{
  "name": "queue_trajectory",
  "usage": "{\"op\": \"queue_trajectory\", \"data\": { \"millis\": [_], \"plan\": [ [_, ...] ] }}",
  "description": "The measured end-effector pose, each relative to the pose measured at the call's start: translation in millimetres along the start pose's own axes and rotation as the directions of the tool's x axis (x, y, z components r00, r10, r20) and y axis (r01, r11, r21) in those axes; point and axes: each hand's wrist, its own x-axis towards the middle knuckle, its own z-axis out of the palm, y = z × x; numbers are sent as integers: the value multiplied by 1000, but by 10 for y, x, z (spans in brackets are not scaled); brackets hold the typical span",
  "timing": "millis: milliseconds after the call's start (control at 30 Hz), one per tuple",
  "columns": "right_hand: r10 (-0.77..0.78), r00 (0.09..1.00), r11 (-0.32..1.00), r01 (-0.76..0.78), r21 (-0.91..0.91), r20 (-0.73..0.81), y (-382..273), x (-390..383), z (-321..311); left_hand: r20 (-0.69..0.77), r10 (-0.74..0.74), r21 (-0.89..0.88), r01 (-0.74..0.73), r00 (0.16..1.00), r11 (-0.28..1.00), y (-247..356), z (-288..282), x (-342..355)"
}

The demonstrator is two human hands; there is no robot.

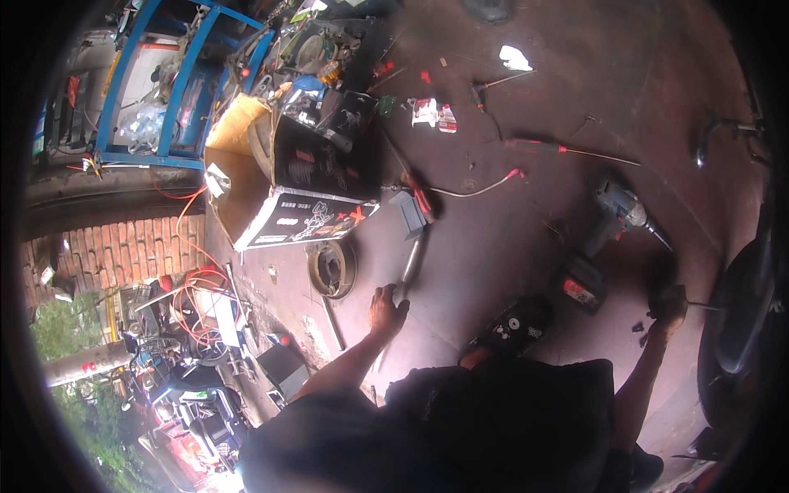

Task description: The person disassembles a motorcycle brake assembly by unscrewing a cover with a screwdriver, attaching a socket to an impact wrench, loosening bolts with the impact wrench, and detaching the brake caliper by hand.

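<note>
My left hand (386, 312) is closed around the shaft of what looks like a hammer (413, 215), its blocky grey head pointing away from me, low over the floor. At the right, my right hand (670, 308) is closed beside a dark wheel (744, 287). A thin rod (705, 306) runs from that hand toward the wheel; what the fingers hold is in shadow and cannot be made out. Between my hands lies a cordless power driver (618, 207) with a long bit and a battery marked by a red patch.
A torn carton (325, 197) stands at the left with a metal ring (333, 269) beside it. Farther off lie a red-handled screwdriver (538, 147), a red-tipped cable (477, 192) and red-and-white packaging (431, 115). A blue rack (185, 82) stands at the far left. My dark shoe (514, 324) is below.
</note>
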Motion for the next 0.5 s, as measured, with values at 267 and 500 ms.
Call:
{"op": "queue_trajectory", "data": {
  "millis": [267, 500],
  "plan": [
    [-167, 963, 476, -107, -873, -210, 294, 290, 262, -132, 613, -317, -619, 779, 719, 987, -60, 163],
    [53, 833, 763, -390, -516, -551, 427, 319, 289, -167, 961, -213, -959, 222, 184, 3306, 265, 210]
  ]
}}
